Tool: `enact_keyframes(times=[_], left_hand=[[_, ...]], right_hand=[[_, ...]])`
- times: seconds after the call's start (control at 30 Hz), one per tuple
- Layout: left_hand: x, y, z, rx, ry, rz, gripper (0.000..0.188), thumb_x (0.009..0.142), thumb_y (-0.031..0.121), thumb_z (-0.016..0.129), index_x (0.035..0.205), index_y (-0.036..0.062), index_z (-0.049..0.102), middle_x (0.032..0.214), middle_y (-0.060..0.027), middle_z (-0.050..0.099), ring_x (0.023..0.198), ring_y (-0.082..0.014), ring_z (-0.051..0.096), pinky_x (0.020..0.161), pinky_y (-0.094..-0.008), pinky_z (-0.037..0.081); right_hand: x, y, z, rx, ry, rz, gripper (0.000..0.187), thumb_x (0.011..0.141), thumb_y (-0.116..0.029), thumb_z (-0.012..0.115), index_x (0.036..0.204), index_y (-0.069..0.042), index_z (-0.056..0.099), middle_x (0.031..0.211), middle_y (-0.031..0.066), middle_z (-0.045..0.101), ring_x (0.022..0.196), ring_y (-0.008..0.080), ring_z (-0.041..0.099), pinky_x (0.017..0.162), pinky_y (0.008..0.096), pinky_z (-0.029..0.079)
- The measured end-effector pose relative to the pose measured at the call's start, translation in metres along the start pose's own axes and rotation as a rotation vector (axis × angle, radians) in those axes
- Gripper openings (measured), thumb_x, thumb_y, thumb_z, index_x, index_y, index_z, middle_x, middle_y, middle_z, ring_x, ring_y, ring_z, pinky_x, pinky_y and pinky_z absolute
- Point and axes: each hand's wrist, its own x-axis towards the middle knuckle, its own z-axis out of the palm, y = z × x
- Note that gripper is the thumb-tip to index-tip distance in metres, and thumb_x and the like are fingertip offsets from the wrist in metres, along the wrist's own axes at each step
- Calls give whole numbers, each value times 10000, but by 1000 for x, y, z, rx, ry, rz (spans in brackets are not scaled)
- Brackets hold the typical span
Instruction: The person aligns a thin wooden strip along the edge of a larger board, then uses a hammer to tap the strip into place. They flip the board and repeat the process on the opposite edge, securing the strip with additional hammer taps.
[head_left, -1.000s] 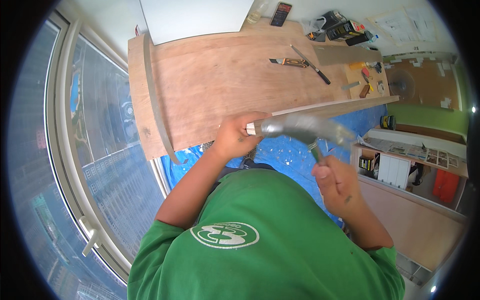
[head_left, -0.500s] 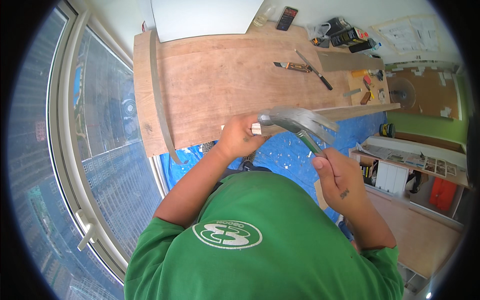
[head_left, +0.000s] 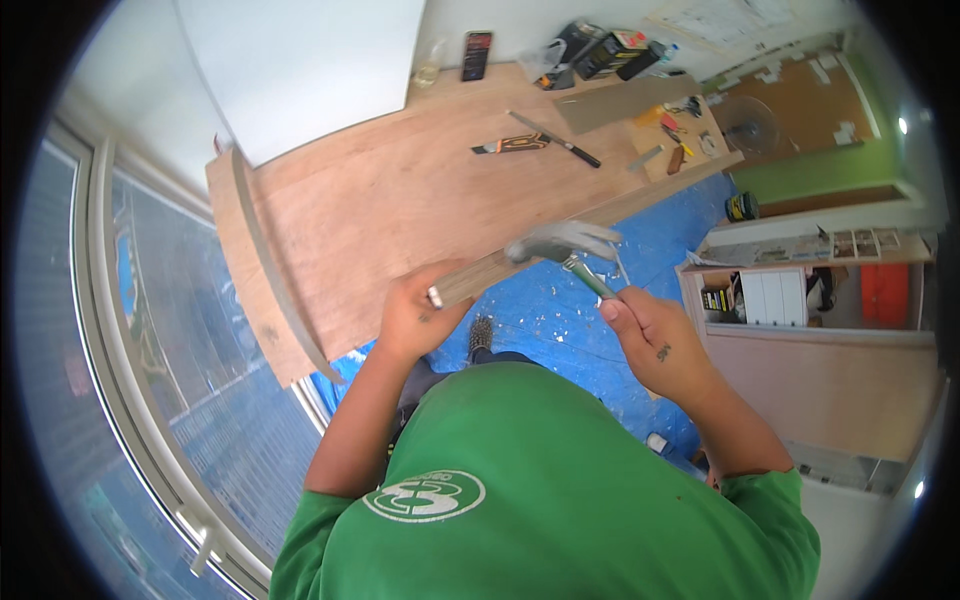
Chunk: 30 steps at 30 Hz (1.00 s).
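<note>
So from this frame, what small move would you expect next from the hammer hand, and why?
Probably a short downward tap. The right hand grips the hammer with its blurred head poised just over the wooden strip, which the left hand pinches against the near edge of the plywood board. What it strikes is too small to see.

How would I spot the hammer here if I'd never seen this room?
Find the big plywood board by the window. At its near edge, above the blue floor, the right hand grips the hammer. Its blurred grey claw head sets it apart from the small tools at the board's far end.
</note>
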Motion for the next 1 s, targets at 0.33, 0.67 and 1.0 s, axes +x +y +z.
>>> enact_keyframes(times=[0.33, 0.67, 1.0], left_hand=[[21, 115, -10, 549, -74, 421, 613, 782, 105, 850, 1348, 21, 633, 1223, -172, 726, 1096, -312, 718, 959, -391, 566], [50, 124, 52, 933, -313, 312, 460, 879, 55, 686, 1335, 106, 678, 1045, -126, 679, 884, -339, 675, 785, -448, 568], [55, 129, 61, 1046, -354, 236, 661, 835, 61, 750, 1456, 91, 527, 1048, -166, 674, 925, -379, 676, 821, -474, 555]], right_hand=[[-2, 63, -4, 0, 160, 115, 470, 1088, -407, 537, 836, -12, 567, 672, 202, 583, 612, 390, 581, 600, 486, 447], [31, 157, -63, 97, 598, 178, 462, 1097, -413, 506, 876, -18, 600, 716, 186, 568, 681, 333, 582, 663, 466, 466], [77, 235, -123, 21, 601, 257, 427, 1085, -385, 532, 902, -12, 630, 740, 145, 614, 698, 299, 599, 693, 444, 480]])
